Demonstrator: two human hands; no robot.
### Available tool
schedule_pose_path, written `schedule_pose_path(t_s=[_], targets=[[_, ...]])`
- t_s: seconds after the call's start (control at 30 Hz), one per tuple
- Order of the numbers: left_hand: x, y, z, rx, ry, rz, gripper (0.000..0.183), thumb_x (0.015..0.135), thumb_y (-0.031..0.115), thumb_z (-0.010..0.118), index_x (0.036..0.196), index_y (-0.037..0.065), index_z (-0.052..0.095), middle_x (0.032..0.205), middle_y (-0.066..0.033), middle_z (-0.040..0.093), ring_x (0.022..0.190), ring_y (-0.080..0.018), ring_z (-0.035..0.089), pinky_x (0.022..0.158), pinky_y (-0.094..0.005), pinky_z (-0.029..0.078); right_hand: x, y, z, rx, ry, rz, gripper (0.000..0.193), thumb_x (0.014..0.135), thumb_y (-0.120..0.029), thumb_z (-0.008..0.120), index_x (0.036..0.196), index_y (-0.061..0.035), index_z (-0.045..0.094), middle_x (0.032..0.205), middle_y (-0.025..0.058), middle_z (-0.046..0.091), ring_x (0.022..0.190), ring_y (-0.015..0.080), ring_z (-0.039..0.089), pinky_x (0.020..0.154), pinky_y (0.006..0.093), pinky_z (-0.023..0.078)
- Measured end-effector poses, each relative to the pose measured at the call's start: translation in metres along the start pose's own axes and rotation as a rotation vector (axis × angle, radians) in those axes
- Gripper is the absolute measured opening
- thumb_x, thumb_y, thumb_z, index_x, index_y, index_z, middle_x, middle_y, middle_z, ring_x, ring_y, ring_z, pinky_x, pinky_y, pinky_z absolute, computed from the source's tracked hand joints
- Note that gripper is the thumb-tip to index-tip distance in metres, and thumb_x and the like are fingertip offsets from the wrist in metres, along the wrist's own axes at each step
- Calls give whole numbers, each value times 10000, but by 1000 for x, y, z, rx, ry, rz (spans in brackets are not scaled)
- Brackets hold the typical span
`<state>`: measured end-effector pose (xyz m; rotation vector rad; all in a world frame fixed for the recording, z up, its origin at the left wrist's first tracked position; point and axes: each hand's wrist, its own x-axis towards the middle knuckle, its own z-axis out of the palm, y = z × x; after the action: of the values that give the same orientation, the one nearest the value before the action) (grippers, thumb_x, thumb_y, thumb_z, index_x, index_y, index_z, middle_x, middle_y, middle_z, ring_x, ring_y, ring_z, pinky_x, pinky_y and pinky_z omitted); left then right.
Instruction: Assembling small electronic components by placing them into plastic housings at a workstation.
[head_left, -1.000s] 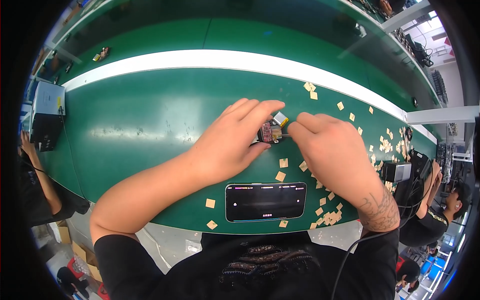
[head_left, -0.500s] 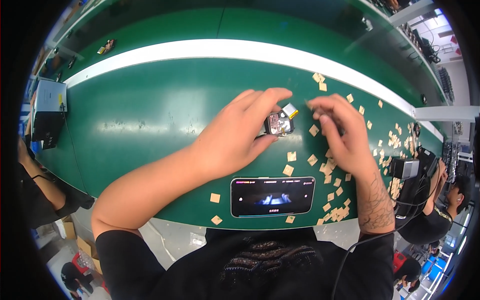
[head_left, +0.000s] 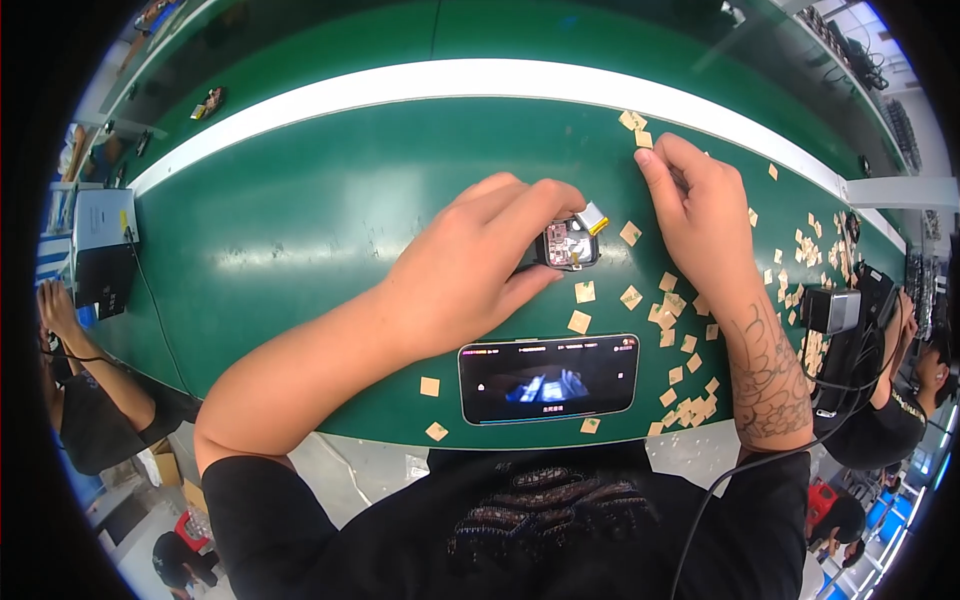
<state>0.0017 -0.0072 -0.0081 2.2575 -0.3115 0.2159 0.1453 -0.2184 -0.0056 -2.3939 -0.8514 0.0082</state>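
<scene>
My left hand [head_left: 485, 235] is closed around a small black device housing [head_left: 572, 246], open on top, with a circuit board showing inside. A silver pouch battery [head_left: 593, 218] with a yellow edge sticks up at the housing's far right corner, beside my index fingertip. Farther right, my right hand [head_left: 700, 195] has its fingers curled in toward the thumb. The thumb tip is at the lower edge of a tan square pad [head_left: 643, 140], next to two similar pads. Whether anything sits between those fingers is hidden.
A phone [head_left: 548, 380] lies screen up near the table's front edge. Many tan pads [head_left: 665, 312] are scattered over the green table [head_left: 300, 200] on the right. Dark equipment with a cable [head_left: 832, 310] stands far right, a box-shaped device [head_left: 105, 225] far left. Other people sit at both sides.
My right hand has moved away from the housing toward the far group of pads, its fingers curling in. My left hand keeps hold of the housing. The whole view has shifted slightly.
</scene>
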Motion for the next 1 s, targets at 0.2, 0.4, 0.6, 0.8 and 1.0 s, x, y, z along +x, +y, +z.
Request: schedule_pose_path(t_s=[0.2,0.4,0.6,0.8,1.0], targets=[[-3,-2,1,-7,-4,-8,548,779,2,880,1273,27,643,1207,-117,719,1046,-314,697,925,-403,593,1,-4,-5,56,-107,-11,201,1030,-189,714,941,-16,664,719,151,633,590,295,590,572,393,450],[-3,-3,1,-4,-13,6,545,778,12,878,1268,30,641,1198,-114,717,1029,-318,691,900,-417,588,-8,-21,-10,351,-350,-176,211,940,-55,777,1133,-43,692,928,90,651,765,212,631,652,328,494],[-2,-3,-1,13,-29,45,497,764,27,886,1219,48,687,1162,-108,713,1003,-311,686,888,-420,585,-11,-21,-13,585,-464,-54,198,925,16,734,1116,-22,695,952,87,657,833,185,673,705,299,524],[-5,-3,2,111,-16,159,362,778,63,881,1129,89,796,1137,-105,714,991,-305,687,865,-420,589,-14,-6,-16,545,-453,-221,192,943,45,707,1125,-12,702,971,86,682,843,180,689,699,296,532],[-5,-2,1,147,-19,172,357,772,70,877,1120,79,799,1154,-118,714,991,-307,682,870,-428,585,-12,-4,-30,435,-499,-208,198,943,14,742,1138,-15,727,996,105,726,822,193,713,710,322,556]])
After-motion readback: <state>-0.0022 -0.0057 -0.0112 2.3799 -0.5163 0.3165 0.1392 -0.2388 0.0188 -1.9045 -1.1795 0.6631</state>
